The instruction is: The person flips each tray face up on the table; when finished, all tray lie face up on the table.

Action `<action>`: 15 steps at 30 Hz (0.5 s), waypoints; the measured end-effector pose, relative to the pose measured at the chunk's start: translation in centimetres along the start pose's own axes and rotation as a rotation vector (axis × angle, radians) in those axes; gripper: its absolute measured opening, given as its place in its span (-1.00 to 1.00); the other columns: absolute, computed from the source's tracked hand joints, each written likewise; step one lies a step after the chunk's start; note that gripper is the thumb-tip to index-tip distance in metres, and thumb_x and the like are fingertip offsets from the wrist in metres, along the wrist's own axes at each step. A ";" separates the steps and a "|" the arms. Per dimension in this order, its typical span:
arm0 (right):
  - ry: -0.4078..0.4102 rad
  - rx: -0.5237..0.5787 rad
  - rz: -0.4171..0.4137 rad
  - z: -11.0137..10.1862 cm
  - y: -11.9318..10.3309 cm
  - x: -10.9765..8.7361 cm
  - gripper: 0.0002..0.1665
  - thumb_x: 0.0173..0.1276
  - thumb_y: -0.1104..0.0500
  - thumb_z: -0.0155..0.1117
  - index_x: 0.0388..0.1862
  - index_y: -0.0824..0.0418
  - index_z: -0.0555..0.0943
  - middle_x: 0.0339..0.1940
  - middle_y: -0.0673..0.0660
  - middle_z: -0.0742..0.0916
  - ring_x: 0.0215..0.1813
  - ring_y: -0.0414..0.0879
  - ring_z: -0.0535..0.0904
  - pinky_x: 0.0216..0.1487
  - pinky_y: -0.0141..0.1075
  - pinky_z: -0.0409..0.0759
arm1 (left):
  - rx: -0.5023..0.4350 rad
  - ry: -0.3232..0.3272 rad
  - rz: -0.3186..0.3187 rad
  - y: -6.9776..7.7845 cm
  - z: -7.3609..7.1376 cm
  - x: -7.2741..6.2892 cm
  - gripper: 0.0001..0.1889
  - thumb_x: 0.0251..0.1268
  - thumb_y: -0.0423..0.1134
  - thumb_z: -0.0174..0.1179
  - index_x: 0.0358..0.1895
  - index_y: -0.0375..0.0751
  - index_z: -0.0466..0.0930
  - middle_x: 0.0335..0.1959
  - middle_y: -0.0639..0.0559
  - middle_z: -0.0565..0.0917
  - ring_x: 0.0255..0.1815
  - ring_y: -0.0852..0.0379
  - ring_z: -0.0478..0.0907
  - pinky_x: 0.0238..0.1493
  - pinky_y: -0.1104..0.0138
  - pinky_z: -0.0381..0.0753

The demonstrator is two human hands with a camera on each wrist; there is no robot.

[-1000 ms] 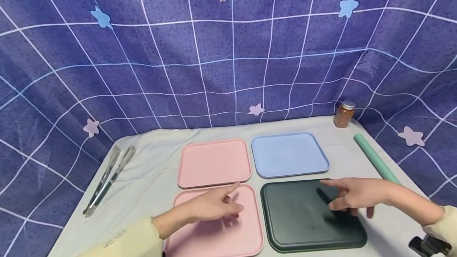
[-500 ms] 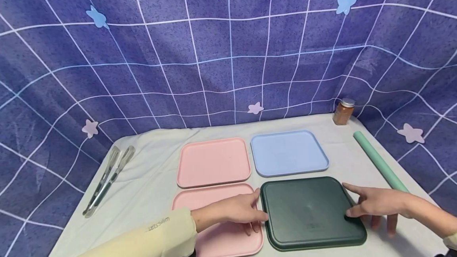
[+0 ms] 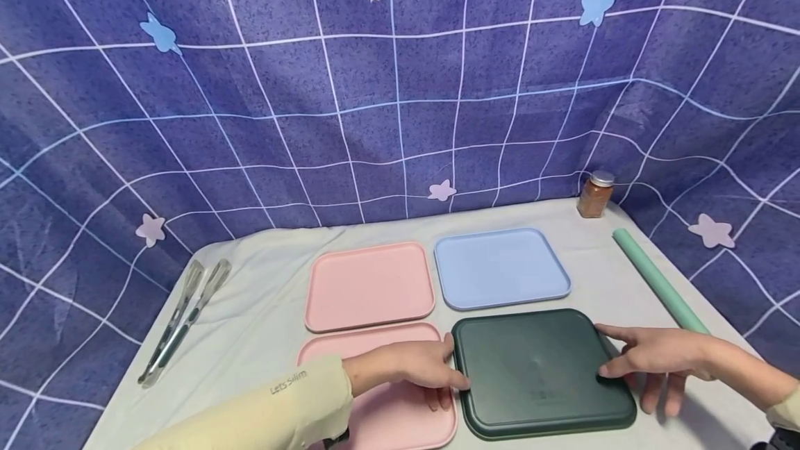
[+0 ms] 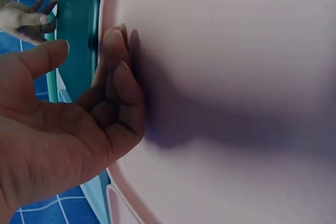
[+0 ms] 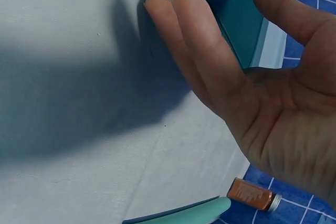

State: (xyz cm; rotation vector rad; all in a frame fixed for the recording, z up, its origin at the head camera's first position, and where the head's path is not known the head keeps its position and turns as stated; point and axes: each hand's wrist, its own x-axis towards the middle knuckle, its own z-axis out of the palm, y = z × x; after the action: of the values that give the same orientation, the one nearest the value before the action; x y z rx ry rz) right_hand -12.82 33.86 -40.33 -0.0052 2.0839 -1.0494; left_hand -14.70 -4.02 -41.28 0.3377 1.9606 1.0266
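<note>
A dark green, lid-like rectangular panel (image 3: 537, 373) with rounded corners and a raised rim lies on the white cloth. My left hand (image 3: 417, 367) is at its left edge, fingertips right at the rim, bent fingers low over the near pink tray (image 4: 231, 35). On the opposite side, my right hand (image 3: 662, 356) has its thumb over the panel's right edge. Its longer fingers reach down beside that rim, nearly straight in the right wrist view, with the thumb spread apart. Neither hand is curled round the panel.
A second pink tray (image 3: 370, 288) and a light blue tray (image 3: 502, 269) lie farther back. Metal tongs (image 3: 187, 321) rest at the left. Toward the right are a green roll (image 3: 659, 280) and a silver-capped jar (image 3: 596, 196). A purple patterned curtain (image 3: 300, 89) hangs behind.
My left hand has moved right, from over the near pink tray to the green panel's left edge. My right hand has shifted off the panel's top to its right edge.
</note>
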 end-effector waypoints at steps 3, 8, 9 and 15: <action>-0.004 0.008 -0.007 0.0 0.0 0.0 0.21 0.40 -0.01 0.31 0.63 0.36 -0.29 -0.30 0.25 0.67 -0.52 0.02 0.74 -0.63 -0.16 0.67 | -0.044 -0.029 0.030 -0.5 -0.2 0.0 0.01 0.39 -0.26 0.22 0.53 -0.61 -0.39 -0.66 -0.18 0.64 -0.78 0.21 0.50 -0.65 0.45 0.52; -0.003 0.011 -0.006 -0.1 0.0 0.0 0.22 0.39 0.01 0.33 0.62 0.36 -0.29 -0.23 0.21 0.65 -0.51 0.01 0.74 -0.62 -0.17 0.67 | -0.086 -0.070 0.054 -1.0 -0.5 0.0 0.02 0.39 -0.28 0.22 0.54 -0.56 -0.43 -0.66 -0.06 0.62 -0.76 0.24 0.51 -0.60 0.47 0.53; -0.003 0.011 -0.004 -0.1 0.1 0.0 0.22 0.38 0.02 0.33 0.62 0.36 -0.29 -0.21 0.21 0.66 -0.51 0.01 0.74 -0.62 -0.17 0.67 | -0.090 -0.075 0.054 -1.1 -0.6 0.0 0.02 0.39 -0.28 0.22 0.55 -0.55 -0.43 -0.65 -0.06 0.63 -0.76 0.23 0.51 -0.59 0.47 0.53; -0.016 0.029 0.008 -0.2 0.3 -0.1 0.21 0.39 0.03 0.33 0.63 0.35 -0.29 -0.18 0.20 0.66 -0.49 0.00 0.75 -0.61 -0.20 0.67 | -0.125 -0.093 0.046 -1.4 -0.7 -0.4 0.05 0.38 -0.28 0.24 0.59 -0.41 -0.45 -0.60 -0.03 0.64 -0.71 0.22 0.52 -0.53 0.45 0.53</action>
State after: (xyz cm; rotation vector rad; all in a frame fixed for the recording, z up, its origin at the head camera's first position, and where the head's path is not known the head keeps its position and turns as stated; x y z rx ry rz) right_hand -12.81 34.21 -40.41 0.0092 2.0530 -1.0708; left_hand -14.86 -5.46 -41.95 0.3562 1.8039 1.1370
